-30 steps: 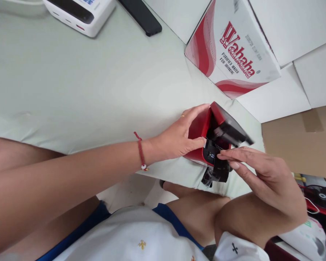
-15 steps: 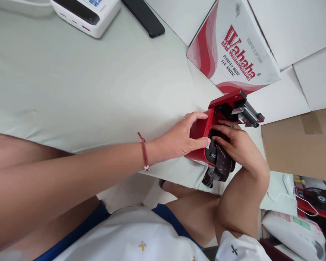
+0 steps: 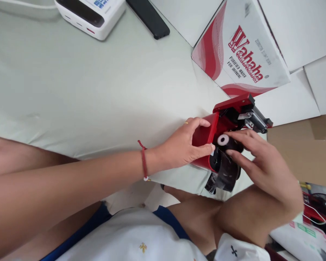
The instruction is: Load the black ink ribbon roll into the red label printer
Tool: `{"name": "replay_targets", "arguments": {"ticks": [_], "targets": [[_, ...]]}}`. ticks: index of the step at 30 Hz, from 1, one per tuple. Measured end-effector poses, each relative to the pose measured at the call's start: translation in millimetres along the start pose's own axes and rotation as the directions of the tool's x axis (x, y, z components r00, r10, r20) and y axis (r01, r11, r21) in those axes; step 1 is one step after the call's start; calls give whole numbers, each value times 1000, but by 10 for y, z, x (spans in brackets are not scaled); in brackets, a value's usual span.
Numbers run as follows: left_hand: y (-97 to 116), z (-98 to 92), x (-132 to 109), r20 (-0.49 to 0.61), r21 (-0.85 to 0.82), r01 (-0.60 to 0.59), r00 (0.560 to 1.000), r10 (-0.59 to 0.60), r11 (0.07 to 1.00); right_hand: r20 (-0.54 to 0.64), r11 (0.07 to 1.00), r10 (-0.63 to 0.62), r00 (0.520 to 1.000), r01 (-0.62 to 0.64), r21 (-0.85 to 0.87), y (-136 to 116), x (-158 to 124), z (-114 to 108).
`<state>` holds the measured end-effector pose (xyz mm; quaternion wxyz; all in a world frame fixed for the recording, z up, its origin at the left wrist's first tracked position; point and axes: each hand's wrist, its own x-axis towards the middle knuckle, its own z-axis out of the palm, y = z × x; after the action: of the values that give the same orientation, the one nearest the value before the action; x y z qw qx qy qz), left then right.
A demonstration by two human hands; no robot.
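A red printer-like machine (image 3: 201, 136) sits near the table edge with its lid (image 3: 232, 103) raised; a black and grey mechanism (image 3: 256, 121) shows at the lid's end. My left hand (image 3: 180, 145) grips the machine's red housing, thumb and fingers pressed along its near rim. Between the thumb and fingers of my right hand (image 3: 255, 156) is a dark ribbon roll (image 3: 235, 143) with a white core, held at the machine's opening. Dark glossy film (image 3: 226, 177) hangs from the roll's side over the machine's front. Part of the interior is hidden by my hands.
Behind the machine stands a white and red Wahaha carton (image 3: 241, 54) among other white boxes. A brown cardboard box (image 3: 301, 148) is at the right. A black phone (image 3: 149, 18) and a white device (image 3: 97, 21) lie on the pale tablecloth (image 3: 70, 90).
My right hand has drawn back from inside the machine, and the dark roll with the white core now shows in its fingers. My left hand stays on the housing.
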<state>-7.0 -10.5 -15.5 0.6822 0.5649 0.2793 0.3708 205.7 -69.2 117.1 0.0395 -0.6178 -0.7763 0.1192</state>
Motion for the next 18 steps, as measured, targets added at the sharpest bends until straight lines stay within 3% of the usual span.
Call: {"name": "replay_targets", "arguments": {"ticks": [3,7,10,13,15,18], "targets": [[-2,18,-14,-6,-21,27,1000,-28,999,-53,999,0,999,3,51,-11,-345,-265],[2,44,-33,-44,-36,35,998,-37,999,-74,983,179,981,-175,60,247,-701,-445],[16,56,-40,-54,-28,35,998,-37,999,29,929,364,931,-361,-79,600,-747,-315],[22,69,-43,-69,-7,26,997,-26,1000,151,851,524,838,-508,-132,960,-665,-38],[15,79,-42,-88,4,12,996,-11,1000,206,842,539,817,-525,-120,1121,-620,123],[1,87,-37,-94,11,0,996,1,1000,186,849,527,829,-521,-83,1177,-610,219]]}}
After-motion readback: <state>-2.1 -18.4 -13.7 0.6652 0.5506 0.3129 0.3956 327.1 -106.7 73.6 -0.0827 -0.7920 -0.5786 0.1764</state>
